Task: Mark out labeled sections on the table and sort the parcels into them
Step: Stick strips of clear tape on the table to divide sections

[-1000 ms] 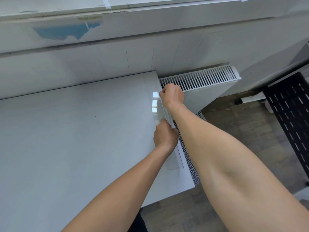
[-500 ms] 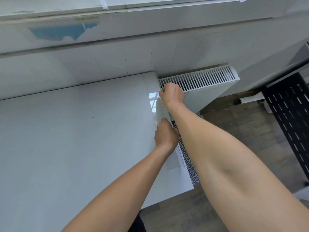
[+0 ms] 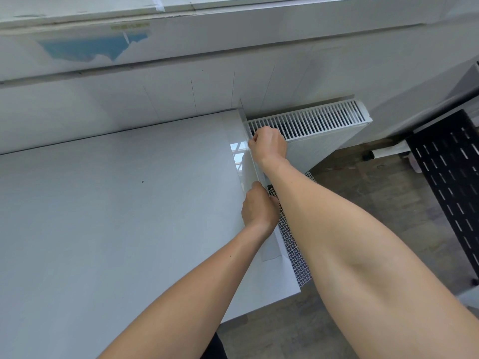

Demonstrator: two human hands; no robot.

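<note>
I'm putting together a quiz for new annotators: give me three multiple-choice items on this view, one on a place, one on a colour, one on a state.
1. Where on the table are the left hand and the right hand? A) its right edge B) its left edge C) its middle
2. What colour is the perforated panel at the far right? A) white B) black C) red
3. How is the right hand? A) flat, open B) curled on the pale strip C) out of view
Key: A, both hands lie along the right edge; B, the panel is plainly black; B, its fingers are curled at the strip.
</note>
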